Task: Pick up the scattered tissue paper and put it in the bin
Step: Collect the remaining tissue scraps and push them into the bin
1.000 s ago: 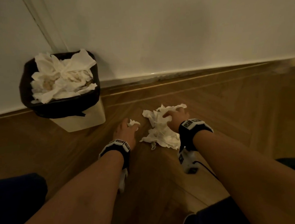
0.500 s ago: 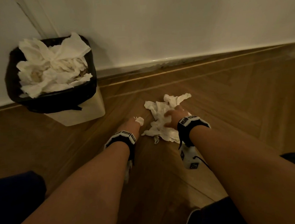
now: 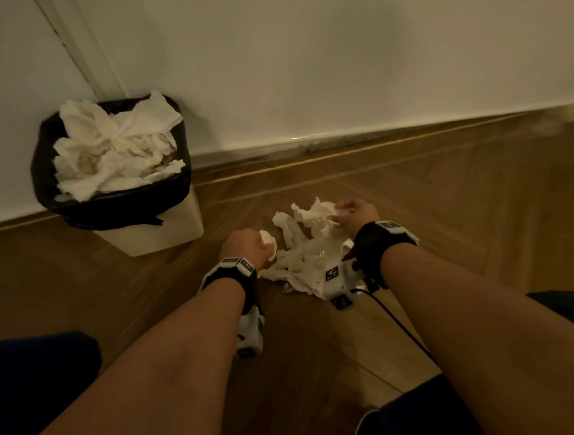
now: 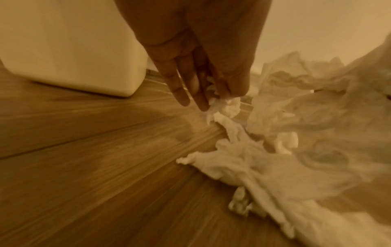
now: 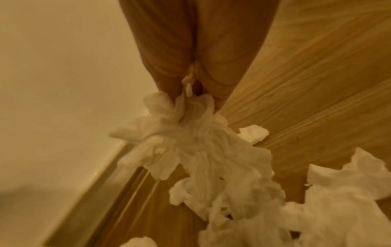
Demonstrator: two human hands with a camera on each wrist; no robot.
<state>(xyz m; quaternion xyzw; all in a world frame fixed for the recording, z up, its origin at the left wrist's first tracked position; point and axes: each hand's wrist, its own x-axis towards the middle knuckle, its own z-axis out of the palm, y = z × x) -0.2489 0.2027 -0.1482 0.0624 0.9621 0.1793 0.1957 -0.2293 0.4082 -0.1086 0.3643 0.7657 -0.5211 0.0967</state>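
A heap of crumpled white tissue paper [image 3: 307, 257] [image 4: 306, 133] lies on the wooden floor between my hands. My right hand [image 3: 355, 213] [image 5: 196, 93] pinches the far top of the heap, and the paper [image 5: 201, 150] hangs bunched from its fingers. My left hand [image 3: 246, 246] [image 4: 211, 100] holds a small wad of tissue [image 3: 268, 242] [image 4: 225, 106] at the heap's left edge. The bin [image 3: 149, 233], cream with a black liner [image 3: 120, 210], stands at the left by the wall, heaped with tissue [image 3: 115, 152]. Its side [image 4: 74, 50] fills the left wrist view.
A white wall [image 3: 335, 59] with a skirting strip [image 3: 375, 135] runs just behind the heap. A door frame edge [image 3: 83, 48] rises behind the bin. My dark-clothed knees [image 3: 34, 381] sit at the lower corners. A thin cable [image 3: 400, 325] trails from the right wrist.
My right hand has gone from pressing on the heap to pinching its far part and lifting it a little. The left hand has closed round its small wad.
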